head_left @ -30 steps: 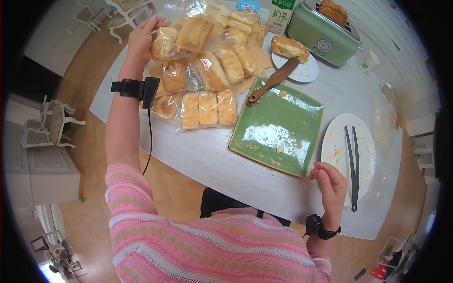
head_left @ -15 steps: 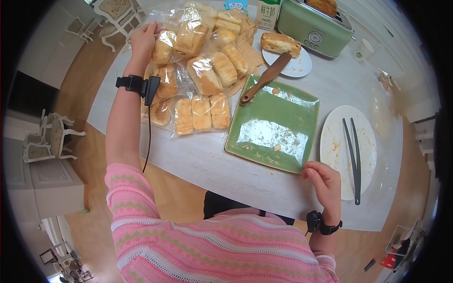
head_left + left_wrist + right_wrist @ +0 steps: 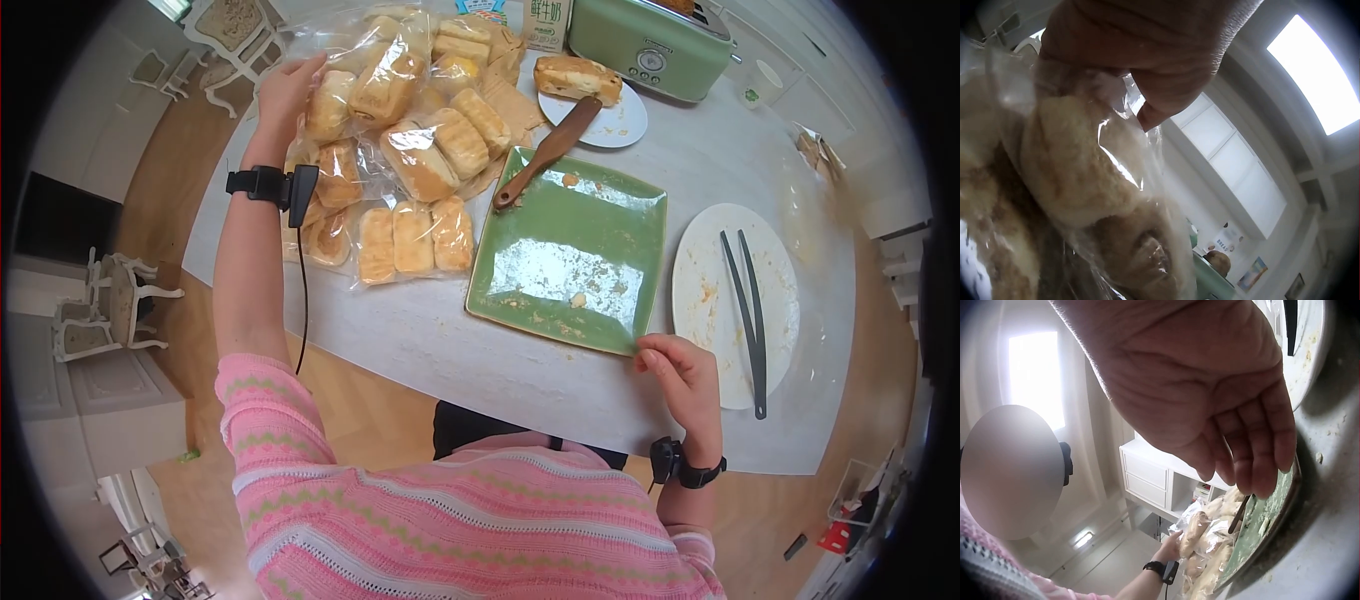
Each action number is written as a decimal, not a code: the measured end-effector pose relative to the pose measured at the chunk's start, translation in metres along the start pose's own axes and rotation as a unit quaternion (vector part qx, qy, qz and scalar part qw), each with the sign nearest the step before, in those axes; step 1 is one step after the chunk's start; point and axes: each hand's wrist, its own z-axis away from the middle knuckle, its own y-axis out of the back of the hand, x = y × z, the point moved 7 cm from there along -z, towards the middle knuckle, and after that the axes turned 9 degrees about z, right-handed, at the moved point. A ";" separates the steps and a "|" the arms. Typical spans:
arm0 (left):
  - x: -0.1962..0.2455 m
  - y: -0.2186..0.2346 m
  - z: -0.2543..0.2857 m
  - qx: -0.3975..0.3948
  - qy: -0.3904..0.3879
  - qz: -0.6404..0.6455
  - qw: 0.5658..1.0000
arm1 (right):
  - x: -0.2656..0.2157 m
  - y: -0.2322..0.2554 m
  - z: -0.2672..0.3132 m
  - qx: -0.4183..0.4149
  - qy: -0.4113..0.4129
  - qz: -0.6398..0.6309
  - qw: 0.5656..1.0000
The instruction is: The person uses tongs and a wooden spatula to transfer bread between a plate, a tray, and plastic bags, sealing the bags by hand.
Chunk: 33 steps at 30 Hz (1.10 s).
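At the far left of the table my left hand (image 3: 287,95) pinches the edge of a clear plastic bag with bread rolls (image 3: 1079,169) inside. Close up in the left wrist view, thumb and fingers come together on the plastic above one roll. More bagged bread (image 3: 415,240) lies in front of and beside that bag. My right hand (image 3: 685,378) rests by the near right corner of the square green plate (image 3: 570,245), its fingers loosely bent with nothing in them. Crumbs dot the plate, and a brown wooden-handled knife or spatula (image 3: 548,152) lies across its far left corner.
A white oval plate (image 3: 700,260) with black tongs (image 3: 750,330) stands on the right. Behind are a small white plate (image 3: 625,128) with a bread piece (image 3: 578,78), a green toaster (image 3: 650,45), a milk carton (image 3: 547,22) and a paper cup (image 3: 762,82).
The head view has shifted, so the table things sit a little further left and higher. The left hand keeps its hold on the bag; the right hand stays by the green plate's corner.
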 end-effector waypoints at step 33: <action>0.080 -0.132 0.237 -0.199 -0.203 -0.042 0.958 | 0.188 0.258 0.126 0.392 -0.131 0.462 0.785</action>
